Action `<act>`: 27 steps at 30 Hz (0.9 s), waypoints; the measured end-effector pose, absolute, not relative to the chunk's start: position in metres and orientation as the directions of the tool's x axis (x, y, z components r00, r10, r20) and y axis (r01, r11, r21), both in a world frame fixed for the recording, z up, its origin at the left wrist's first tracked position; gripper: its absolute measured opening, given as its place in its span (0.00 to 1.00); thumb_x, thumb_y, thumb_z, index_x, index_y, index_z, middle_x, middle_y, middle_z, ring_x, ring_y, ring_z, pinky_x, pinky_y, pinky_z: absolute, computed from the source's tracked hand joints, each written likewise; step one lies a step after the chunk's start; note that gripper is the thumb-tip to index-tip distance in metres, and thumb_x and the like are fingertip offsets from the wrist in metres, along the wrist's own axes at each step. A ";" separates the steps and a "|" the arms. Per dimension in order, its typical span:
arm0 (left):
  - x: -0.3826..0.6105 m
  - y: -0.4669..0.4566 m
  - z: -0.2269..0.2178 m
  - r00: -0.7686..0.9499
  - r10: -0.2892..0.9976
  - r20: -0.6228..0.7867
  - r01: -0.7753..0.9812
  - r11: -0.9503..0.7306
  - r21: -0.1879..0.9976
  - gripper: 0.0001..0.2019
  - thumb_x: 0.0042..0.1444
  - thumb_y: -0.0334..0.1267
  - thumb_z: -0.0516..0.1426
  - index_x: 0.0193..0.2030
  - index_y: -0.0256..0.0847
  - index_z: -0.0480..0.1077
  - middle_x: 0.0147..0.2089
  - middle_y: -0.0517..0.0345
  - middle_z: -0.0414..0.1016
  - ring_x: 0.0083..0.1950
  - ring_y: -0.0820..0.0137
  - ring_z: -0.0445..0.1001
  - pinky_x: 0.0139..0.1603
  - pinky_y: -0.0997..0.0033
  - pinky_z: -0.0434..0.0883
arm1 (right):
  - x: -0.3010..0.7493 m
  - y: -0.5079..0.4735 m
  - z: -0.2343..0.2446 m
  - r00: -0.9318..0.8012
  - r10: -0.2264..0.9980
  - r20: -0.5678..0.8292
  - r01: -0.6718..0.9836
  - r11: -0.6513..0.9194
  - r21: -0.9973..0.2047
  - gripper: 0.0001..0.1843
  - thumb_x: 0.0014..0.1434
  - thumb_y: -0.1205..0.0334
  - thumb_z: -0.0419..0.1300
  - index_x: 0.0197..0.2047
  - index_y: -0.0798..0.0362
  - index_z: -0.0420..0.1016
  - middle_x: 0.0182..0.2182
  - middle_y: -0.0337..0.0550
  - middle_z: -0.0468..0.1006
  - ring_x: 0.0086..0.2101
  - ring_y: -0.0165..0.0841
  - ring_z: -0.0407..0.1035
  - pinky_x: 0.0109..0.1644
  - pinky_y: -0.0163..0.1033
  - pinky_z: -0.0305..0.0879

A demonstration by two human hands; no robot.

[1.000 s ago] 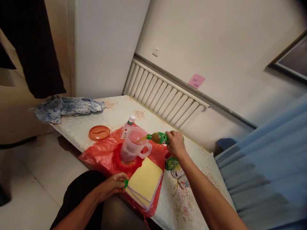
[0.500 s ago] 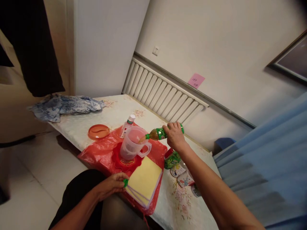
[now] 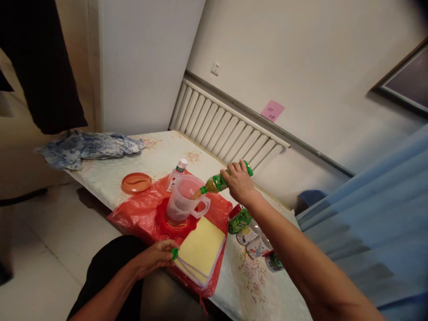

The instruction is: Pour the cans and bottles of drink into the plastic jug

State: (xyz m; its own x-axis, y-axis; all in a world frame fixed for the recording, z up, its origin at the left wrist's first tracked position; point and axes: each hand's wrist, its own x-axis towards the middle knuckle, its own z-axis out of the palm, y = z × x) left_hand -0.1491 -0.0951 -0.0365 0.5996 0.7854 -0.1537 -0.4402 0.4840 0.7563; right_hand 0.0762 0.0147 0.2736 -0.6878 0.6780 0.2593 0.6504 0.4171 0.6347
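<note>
My right hand (image 3: pixel 238 182) is wrapped round a green-labelled drink bottle (image 3: pixel 214 183), tilted with its neck over the rim of a clear plastic jug (image 3: pixel 179 200). Amber liquid runs from the bottle's mouth into the jug. The jug stands on a red scalloped plate (image 3: pixel 167 228), its handle toward the right. Down by the table's near edge, my left hand (image 3: pixel 160 253) pinches a green bottle cap (image 3: pixel 174 254). Close to that hand lies a folded yellow cloth (image 3: pixel 202 245). Behind the jug a clear bottle with a white cap (image 3: pixel 177 173) stands upright.
Under the plate and cloth spreads a red plastic bag (image 3: pixel 133 215). An orange lid (image 3: pixel 136 183) sits at its left. Green cans (image 3: pixel 240 220) and printed cups (image 3: pixel 256 246) are right, near my forearm. A blue patterned cloth (image 3: pixel 100 145) covers the table's left corner; a radiator (image 3: pixel 227 122) runs behind.
The bottle in my right hand has tipped more steeply, its base rising and shifting slightly left. Liquid keeps flowing into the jug. My left hand holds the cap in nearly the same place.
</note>
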 end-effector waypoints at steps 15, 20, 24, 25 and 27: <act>-0.150 -0.095 -0.043 0.600 0.789 -0.131 -0.463 0.476 0.748 0.14 0.46 0.38 0.69 0.40 0.40 0.75 0.42 0.57 0.74 0.40 0.69 0.73 0.47 0.68 0.70 | 0.056 0.008 0.277 -0.744 0.636 0.207 0.586 0.470 0.660 0.13 0.66 0.68 0.51 0.50 0.55 0.73 0.45 0.53 0.72 0.52 0.46 0.59 0.67 0.62 0.39; -0.150 -0.098 -0.037 0.588 0.795 -0.147 -0.466 0.482 0.742 0.14 0.47 0.39 0.69 0.40 0.39 0.75 0.40 0.57 0.74 0.39 0.70 0.73 0.46 0.69 0.70 | 0.058 0.009 0.276 -0.748 0.629 0.211 0.575 0.456 0.680 0.12 0.66 0.65 0.53 0.50 0.56 0.73 0.44 0.53 0.72 0.51 0.48 0.60 0.66 0.63 0.40; -0.150 -0.100 -0.031 0.586 0.797 -0.147 -0.475 0.485 0.734 0.14 0.48 0.40 0.69 0.40 0.39 0.75 0.39 0.57 0.74 0.38 0.71 0.73 0.46 0.69 0.70 | 0.059 0.009 0.274 -0.742 0.633 0.222 0.594 0.468 0.654 0.13 0.64 0.62 0.58 0.50 0.56 0.72 0.45 0.54 0.71 0.52 0.49 0.59 0.66 0.64 0.40; -0.150 -0.100 -0.030 0.586 0.797 -0.148 -0.476 0.486 0.733 0.14 0.48 0.40 0.69 0.40 0.39 0.75 0.39 0.57 0.74 0.38 0.71 0.73 0.45 0.69 0.70 | 0.060 0.008 0.274 -0.741 0.633 0.222 0.596 0.467 0.653 0.13 0.63 0.61 0.59 0.50 0.56 0.72 0.45 0.54 0.71 0.52 0.49 0.59 0.66 0.64 0.40; -0.151 -0.101 -0.029 0.583 0.798 -0.153 -0.470 0.484 0.738 0.14 0.48 0.40 0.69 0.41 0.39 0.76 0.40 0.56 0.75 0.39 0.70 0.73 0.46 0.69 0.70 | 0.060 0.007 0.274 -0.740 0.636 0.221 0.594 0.462 0.659 0.14 0.63 0.60 0.59 0.51 0.56 0.72 0.45 0.54 0.72 0.51 0.49 0.60 0.66 0.63 0.40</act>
State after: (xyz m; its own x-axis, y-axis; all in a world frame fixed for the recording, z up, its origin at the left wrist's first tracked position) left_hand -0.1508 -0.1008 -0.0294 0.5826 0.7983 -0.1528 -0.4702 0.4844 0.7377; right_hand 0.0597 0.0075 0.2741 -0.7396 0.6359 0.2207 0.5937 0.4618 0.6591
